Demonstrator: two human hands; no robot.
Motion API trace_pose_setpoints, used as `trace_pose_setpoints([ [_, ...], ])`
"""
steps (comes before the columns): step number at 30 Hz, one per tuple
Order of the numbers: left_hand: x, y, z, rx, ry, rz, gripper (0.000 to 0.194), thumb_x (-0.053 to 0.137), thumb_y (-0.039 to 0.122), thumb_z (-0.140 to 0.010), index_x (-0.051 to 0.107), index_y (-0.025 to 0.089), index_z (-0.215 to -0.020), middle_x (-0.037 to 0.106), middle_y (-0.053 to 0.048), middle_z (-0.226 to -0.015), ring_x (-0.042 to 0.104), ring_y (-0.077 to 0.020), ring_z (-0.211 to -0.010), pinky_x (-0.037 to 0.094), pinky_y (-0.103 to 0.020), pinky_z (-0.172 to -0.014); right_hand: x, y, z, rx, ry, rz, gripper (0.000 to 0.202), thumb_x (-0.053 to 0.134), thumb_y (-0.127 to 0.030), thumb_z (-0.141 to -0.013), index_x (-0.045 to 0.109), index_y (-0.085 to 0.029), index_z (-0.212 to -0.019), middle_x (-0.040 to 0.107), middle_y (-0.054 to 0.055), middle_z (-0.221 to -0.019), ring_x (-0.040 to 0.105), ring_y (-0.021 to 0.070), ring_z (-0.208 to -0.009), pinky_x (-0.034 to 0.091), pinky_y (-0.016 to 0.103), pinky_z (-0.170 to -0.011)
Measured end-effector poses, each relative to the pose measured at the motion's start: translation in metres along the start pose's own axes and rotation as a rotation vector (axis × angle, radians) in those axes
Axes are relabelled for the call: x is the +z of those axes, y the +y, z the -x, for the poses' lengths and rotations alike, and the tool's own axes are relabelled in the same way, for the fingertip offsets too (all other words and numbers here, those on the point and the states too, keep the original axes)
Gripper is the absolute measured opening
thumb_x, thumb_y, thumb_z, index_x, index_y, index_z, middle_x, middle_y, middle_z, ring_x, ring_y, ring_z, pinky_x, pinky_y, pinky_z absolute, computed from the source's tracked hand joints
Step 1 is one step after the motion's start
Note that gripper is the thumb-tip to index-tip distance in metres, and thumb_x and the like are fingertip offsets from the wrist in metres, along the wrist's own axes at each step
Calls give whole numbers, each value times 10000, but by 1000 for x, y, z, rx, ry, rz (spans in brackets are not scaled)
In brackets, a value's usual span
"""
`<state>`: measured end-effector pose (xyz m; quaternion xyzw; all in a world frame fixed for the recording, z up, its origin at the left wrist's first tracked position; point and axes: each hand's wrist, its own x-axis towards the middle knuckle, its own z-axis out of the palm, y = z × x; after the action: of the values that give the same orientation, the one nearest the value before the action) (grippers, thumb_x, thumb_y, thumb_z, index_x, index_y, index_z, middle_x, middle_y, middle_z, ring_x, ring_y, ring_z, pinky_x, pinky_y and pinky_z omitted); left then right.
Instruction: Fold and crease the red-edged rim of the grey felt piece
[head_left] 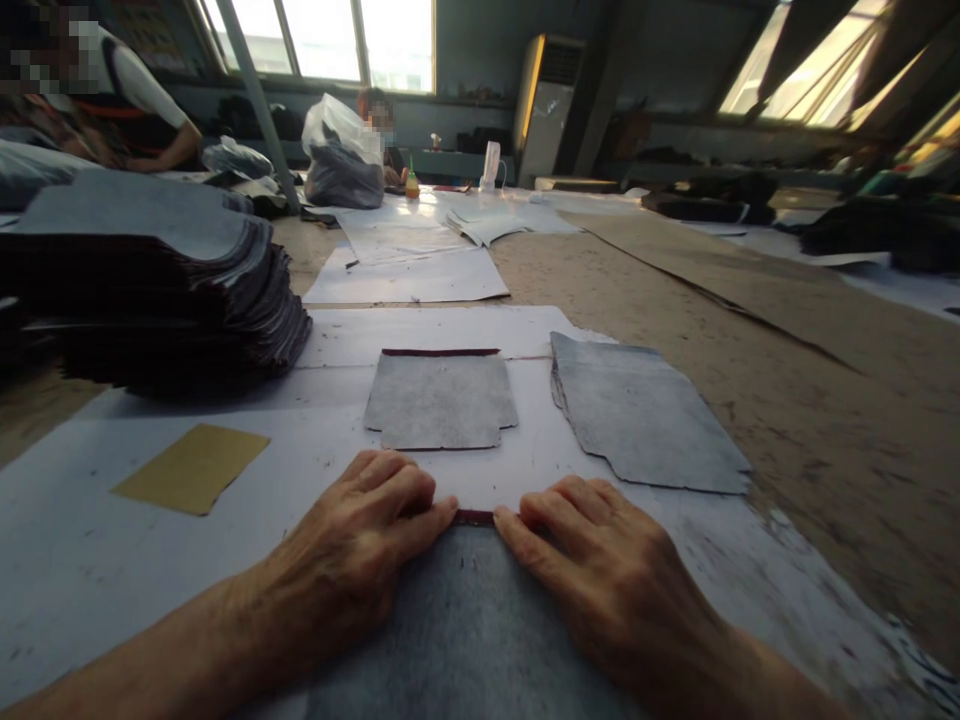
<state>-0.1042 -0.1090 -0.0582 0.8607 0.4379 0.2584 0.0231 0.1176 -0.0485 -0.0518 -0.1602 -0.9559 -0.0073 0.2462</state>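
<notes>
A grey-backed leather piece [465, 620] lies in front of me, its far edge turned over to show a narrow dark red strip. My left hand [367, 535] grips this edge on the left, fingers curled and thumb on the fold. On the other side, my right hand [600, 550] pinches the same edge, its thumb close to the left one. Just beyond my hands is a smaller grey piece [441, 400] with a dark red strip along its far side. Both sets of fingertips are partly hidden.
A tall stack of grey and dark pieces [172, 290] stands at the left. Near it lies a yellowish sheet [196, 468]. Other grey pieces [645, 415] rest at the right on white paper [315, 400]. Two people sit farther back, near a filled plastic bag [343, 155].
</notes>
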Motion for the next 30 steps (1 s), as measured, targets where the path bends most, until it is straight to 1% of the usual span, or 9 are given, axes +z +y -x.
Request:
trace_pose_setpoints([
  [3,-1,-2,-1,21,-74,-6,352,353,11,-828,502,125,-1126,524,-70,-896,436,-187,-835,387,-345,-747,-1,-3,0,-17,-65,48,326,298,-98,-924,610,-81,-1018,567,89,-854,484,200,-745,433,368,-664],
  [7,-2,-4,-2,22,-117,-8,355,346,27,-836,497,144,-1135,534,-58,-878,446,-179,-819,355,-361,-768,-4,-11,-3,-65,-145,130,335,293,-50,-893,623,-61,-950,569,94,-878,486,204,-763,434,388,-727],
  [10,-3,-4,-3,36,-117,-53,360,341,45,-841,502,160,-1141,542,-54,-867,450,-178,-817,327,-383,-788,-6,-17,-7,-139,-147,289,349,282,-39,-879,616,-42,-979,555,143,-1009,460,264,-946,348,461,-853],
  [13,-3,-3,-2,24,-99,-93,331,331,58,-850,539,167,-1083,540,-54,-875,448,-180,-823,310,-395,-798,-7,-21,-14,-200,-118,375,339,297,-21,-861,604,-14,-1004,507,189,-1125,379,310,-1092,300,494,-876],
  [15,-3,-2,-3,16,-75,-108,317,340,61,-856,547,169,-1070,534,-57,-910,445,-178,-836,307,-390,-801,-6,-22,-20,-156,-86,280,341,295,-24,-860,626,-32,-946,546,171,-1036,436,288,-1007,350,469,-830],
  [17,-3,-1,-4,7,-57,-113,308,338,65,-864,555,176,-1053,533,-57,-935,449,-176,-845,304,-387,-796,-5,-22,-25,-43,-70,116,349,288,-43,-866,630,-64,-932,569,130,-892,483,240,-843,413,419,-744],
  [20,-3,-2,-5,7,-97,-75,302,311,69,-872,570,172,-987,540,-48,-898,462,-173,-833,308,-390,-780,0,-22,-30,76,-104,-51,336,299,-24,-832,616,-78,-932,549,98,-796,461,196,-711,447,352,-647],
  [24,-8,-8,0,48,-115,-37,298,334,74,-874,517,145,-1098,541,-51,-861,467,-173,-815,350,-378,-759,10,-24,-28,47,-124,-64,307,323,22,-792,613,-61,-850,535,108,-792,452,198,-714,462,327,-629],
  [30,-23,-21,20,-15,-71,-23,408,366,-24,-808,473,177,-1146,519,-57,-908,467,-153,-823,420,-303,-722,17,-23,-22,28,-64,-124,362,253,-5,-851,608,-37,-915,550,121,-815,472,209,-749,493,357,-664],
])
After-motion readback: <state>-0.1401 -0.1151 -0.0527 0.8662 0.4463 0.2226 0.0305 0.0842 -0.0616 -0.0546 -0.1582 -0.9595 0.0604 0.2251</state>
